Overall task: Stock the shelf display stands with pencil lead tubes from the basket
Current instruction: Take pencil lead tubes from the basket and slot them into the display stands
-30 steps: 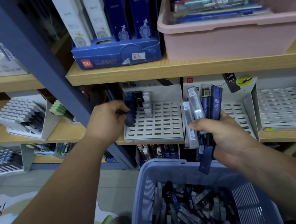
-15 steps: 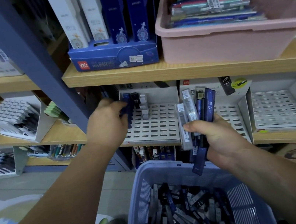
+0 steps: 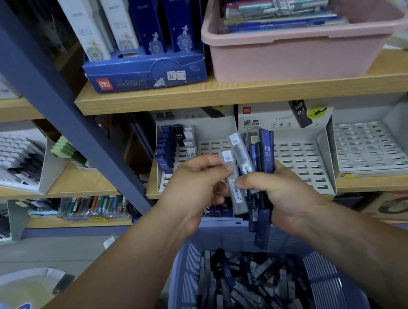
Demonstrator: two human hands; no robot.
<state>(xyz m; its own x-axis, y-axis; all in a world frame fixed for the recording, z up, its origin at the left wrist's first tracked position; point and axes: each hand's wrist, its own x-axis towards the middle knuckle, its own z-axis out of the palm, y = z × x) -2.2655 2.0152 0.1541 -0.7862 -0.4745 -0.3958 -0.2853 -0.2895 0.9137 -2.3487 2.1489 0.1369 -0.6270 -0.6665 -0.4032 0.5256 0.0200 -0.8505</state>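
Head view. My right hand [image 3: 286, 189] is clenched round a fanned bundle of pencil lead tubes [image 3: 267, 149], held upright over the basket [image 3: 321, 277]. My left hand [image 3: 193, 193] pinches one clear tube [image 3: 238, 199] at the bundle's left edge, thumb and forefinger on its upper part. Both hands are raised forward, close together, in front of the stands. Half a second ago the left hand was at the left display stand [image 3: 212, 143], against its blue tubes [image 3: 164, 158]; now it has come back to the bundle. Tubes: slim, flat-sided plastic, dark blue or clear, some marked HB 0.7. Stands: white card, slotted grids. Basket: lilac slatted plastic, loose tubes heaped inside.
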